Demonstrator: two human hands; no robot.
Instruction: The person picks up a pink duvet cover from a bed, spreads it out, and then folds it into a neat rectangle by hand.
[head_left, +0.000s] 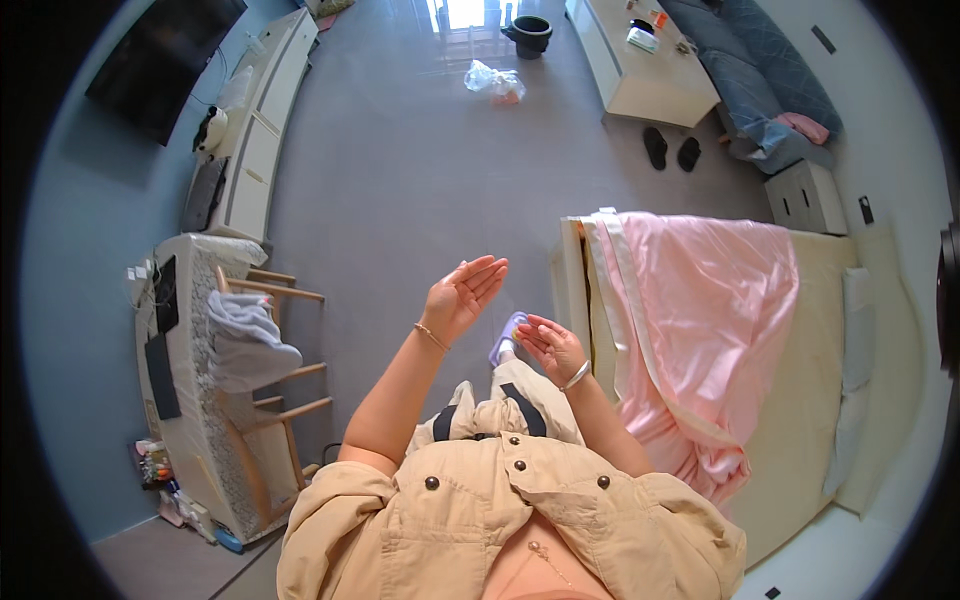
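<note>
My left hand is raised in front of me over the floor, palm turned up and fingers stretched out, with nothing in it. A thin bracelet circles that wrist. Lower and to the right, my right hand is also held in the air, its fingers extended to the left and slightly bent; no object shows in it. That wrist wears a silver bangle. The two hands are apart. Below the right hand's fingertips, a purple slipper shows on my foot.
A bed with a pink satin quilt stands close on the right. To the left is a desk with a wooden chair bearing a grey cloth. Ahead lie a plastic bag, a black bin and black slippers.
</note>
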